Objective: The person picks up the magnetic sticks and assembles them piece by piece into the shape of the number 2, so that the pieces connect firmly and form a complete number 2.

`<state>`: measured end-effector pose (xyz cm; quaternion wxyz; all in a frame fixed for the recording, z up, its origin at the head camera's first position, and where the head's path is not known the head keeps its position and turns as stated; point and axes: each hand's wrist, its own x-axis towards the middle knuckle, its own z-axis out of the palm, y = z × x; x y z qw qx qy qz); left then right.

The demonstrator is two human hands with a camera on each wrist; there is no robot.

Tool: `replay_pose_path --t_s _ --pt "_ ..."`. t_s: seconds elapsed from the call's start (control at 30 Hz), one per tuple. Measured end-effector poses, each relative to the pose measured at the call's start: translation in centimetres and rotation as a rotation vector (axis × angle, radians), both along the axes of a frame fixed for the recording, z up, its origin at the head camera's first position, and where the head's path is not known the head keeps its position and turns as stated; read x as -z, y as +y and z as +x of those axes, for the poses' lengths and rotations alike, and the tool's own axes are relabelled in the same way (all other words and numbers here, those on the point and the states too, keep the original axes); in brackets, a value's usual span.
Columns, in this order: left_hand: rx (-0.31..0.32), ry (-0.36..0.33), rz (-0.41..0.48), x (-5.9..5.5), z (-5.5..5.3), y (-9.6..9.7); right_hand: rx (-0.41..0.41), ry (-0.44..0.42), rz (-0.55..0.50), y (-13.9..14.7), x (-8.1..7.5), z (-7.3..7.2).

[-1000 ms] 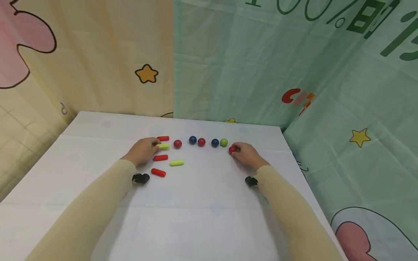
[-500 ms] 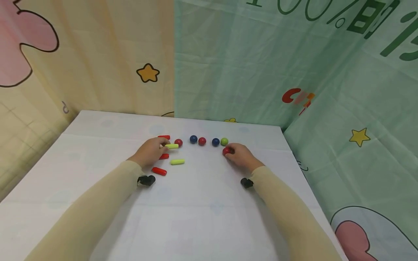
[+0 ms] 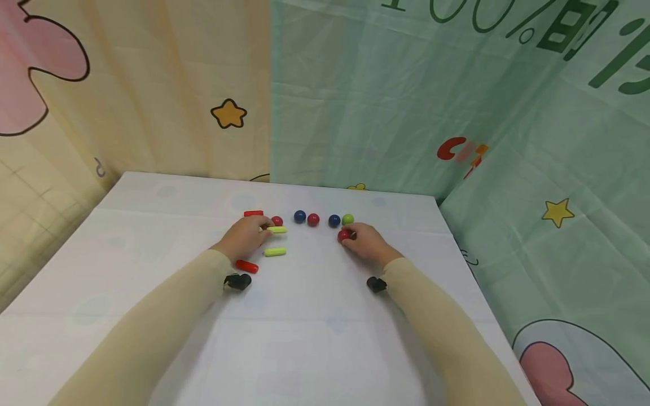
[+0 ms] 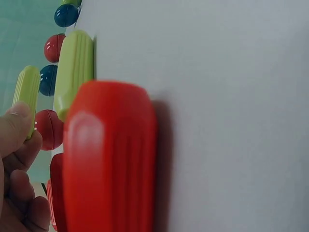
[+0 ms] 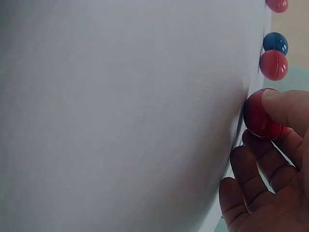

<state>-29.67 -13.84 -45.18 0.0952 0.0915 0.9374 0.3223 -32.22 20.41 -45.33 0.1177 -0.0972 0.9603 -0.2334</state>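
My left hand (image 3: 246, 237) pinches one end of a ribbed yellow-green stick (image 4: 28, 89), whose free end points right. Another yellow-green stick (image 3: 275, 251) lies on the table just in front of it. Near that wrist a red ribbed stick (image 3: 247, 266) lies at a slant, large in the left wrist view, with a second red stick (image 3: 253, 213) behind the hand. A third red stick is mostly hidden by the hand. On the right, my right hand (image 3: 368, 243) grips a glossy red ball (image 5: 261, 113) between thumb and fingers, low at the tabletop.
Along the back of the white table (image 3: 304, 338) runs a loose row: a red ball (image 3: 276, 221), a blue ball (image 3: 299, 216), another red ball (image 3: 313, 220), a second blue ball (image 3: 334, 221) and a green ball (image 3: 347, 219). Printed curtains hang behind and at the sides.
My left hand has moved right with the yellow-green stick, now covering a red stick. My right hand has slid left with the red ball, ending just in front of the green ball.
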Motion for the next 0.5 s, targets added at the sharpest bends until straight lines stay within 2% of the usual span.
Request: replay_pose_path --t_s 0.5 --pt "0.060 0.047 -0.005 -0.1 -0.3 2.7 0.007 -0.020 -0.007 -1.3 -0.1 0.1"
